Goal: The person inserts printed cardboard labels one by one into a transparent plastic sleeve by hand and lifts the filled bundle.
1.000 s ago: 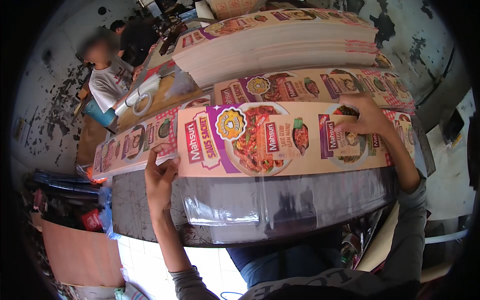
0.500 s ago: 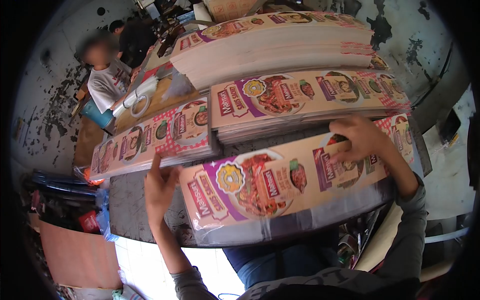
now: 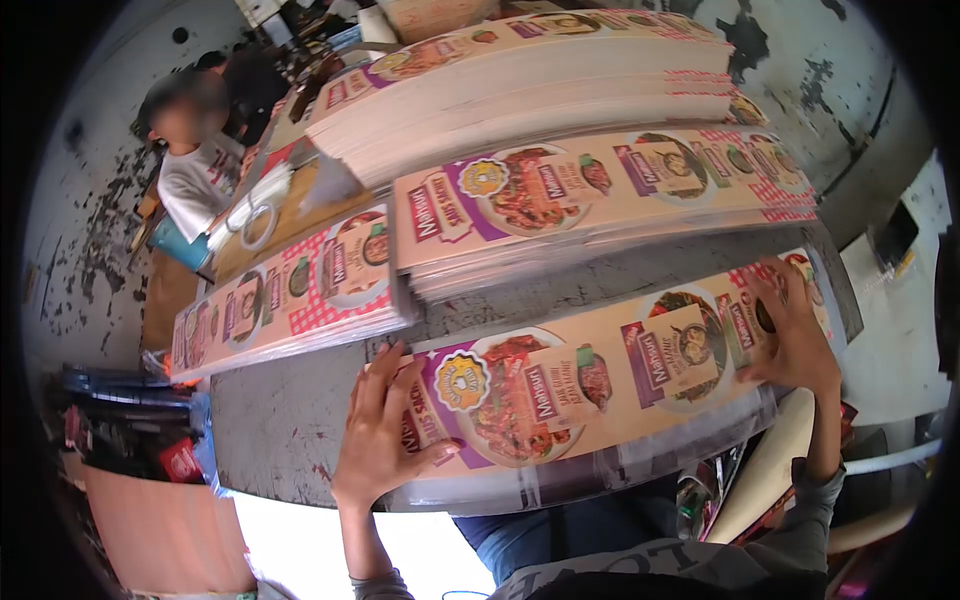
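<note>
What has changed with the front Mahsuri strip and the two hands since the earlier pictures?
The front Mahsuri strip came down toward the person, away from the middle stack. The left hand went from its left edge onto its left end; the right hand shifted toward its right end. The three stacks behind stayed in place.

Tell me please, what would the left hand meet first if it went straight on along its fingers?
Probably the near right corner of the left stack of printed sheets, just past the fingertips of the left hand. Depth is unclear, so it might pass above.
</note>
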`<action>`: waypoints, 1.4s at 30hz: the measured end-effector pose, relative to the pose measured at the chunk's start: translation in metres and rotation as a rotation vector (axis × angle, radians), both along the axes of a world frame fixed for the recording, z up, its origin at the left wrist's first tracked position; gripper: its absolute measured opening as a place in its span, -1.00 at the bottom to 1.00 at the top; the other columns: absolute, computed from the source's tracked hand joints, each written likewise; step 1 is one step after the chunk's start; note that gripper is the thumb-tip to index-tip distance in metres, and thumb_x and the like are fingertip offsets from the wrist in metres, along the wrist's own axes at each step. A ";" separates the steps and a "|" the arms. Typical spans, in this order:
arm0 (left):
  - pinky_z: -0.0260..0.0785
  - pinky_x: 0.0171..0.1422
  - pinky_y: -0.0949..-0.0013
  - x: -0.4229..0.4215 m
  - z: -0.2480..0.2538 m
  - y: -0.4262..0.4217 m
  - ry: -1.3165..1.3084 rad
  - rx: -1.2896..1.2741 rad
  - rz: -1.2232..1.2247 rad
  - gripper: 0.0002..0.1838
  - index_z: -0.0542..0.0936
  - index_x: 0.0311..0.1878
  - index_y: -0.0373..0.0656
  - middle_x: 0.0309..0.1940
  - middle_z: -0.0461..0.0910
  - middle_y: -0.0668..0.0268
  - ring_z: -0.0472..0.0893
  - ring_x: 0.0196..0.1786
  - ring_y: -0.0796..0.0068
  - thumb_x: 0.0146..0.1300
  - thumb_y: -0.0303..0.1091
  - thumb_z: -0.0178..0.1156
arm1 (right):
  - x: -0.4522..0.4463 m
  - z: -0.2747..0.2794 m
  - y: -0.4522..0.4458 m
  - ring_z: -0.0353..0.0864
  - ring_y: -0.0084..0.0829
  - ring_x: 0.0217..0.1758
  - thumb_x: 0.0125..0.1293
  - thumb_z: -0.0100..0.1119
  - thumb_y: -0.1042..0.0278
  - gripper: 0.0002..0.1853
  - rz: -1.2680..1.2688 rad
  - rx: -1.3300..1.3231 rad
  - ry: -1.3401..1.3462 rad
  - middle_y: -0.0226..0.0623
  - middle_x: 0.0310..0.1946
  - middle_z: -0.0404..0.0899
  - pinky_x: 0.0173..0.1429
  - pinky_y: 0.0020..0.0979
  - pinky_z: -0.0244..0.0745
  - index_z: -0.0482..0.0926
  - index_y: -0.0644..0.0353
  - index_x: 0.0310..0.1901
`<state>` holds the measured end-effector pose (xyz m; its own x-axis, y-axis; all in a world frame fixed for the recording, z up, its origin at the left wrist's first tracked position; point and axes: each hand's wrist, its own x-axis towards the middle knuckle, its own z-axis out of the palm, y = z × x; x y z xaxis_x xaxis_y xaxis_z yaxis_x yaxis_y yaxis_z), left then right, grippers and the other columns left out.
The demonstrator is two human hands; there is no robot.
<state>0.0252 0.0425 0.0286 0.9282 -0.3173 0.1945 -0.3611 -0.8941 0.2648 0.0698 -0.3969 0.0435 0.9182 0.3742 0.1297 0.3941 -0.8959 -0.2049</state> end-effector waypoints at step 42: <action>-0.02 0.09 0.23 0.000 -0.012 0.015 -0.085 0.160 0.097 -0.13 0.47 -0.02 -0.20 -0.11 0.28 0.22 0.26 0.00 0.25 -0.48 0.11 0.43 | 0.043 -0.028 -0.019 0.21 -0.29 -0.45 -0.43 0.43 -0.22 -0.28 0.020 0.211 -0.319 -0.29 -0.49 0.19 -0.35 -0.32 0.15 0.30 0.23 -0.44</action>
<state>0.0252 0.0571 0.0163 0.9383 -0.2602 0.2278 -0.2862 -0.9540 0.0889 0.1128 -0.4159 0.0155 0.8120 0.3264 0.4838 0.4850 -0.8385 -0.2483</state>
